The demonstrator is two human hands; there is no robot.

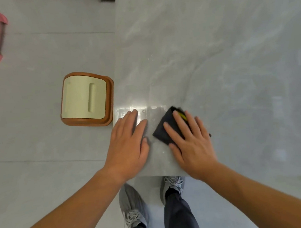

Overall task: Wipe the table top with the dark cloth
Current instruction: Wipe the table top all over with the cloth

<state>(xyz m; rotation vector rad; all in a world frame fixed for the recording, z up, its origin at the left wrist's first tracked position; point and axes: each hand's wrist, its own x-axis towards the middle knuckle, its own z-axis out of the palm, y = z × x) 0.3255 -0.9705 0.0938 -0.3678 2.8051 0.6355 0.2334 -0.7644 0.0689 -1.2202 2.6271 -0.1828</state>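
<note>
Dark, thin fabric folded into a flat pad, the dark cloth [161,132] looks soft, light and limp, so it will probably bunch or slide if pinched at one corner; pressing down across its middle with a flat palm seems the surest way to drive it. It lies flat on the grey stone-look surface [213,55], directly beneath the fingers [182,122] of the right hand [193,146], which are straight, spread and pressing down rather than clenched. The cloth's far corner and its left edge stick out past the fingertips, and a small yellow patch shows between two of them. Just left of the cloth, apart from it, the left hand [128,144] rests flat and released on the surface near its corner, holding nothing. A wet sheen shows just beyond those fingertips. Further left, on the floor, stands a wooden stool [85,99].
</note>
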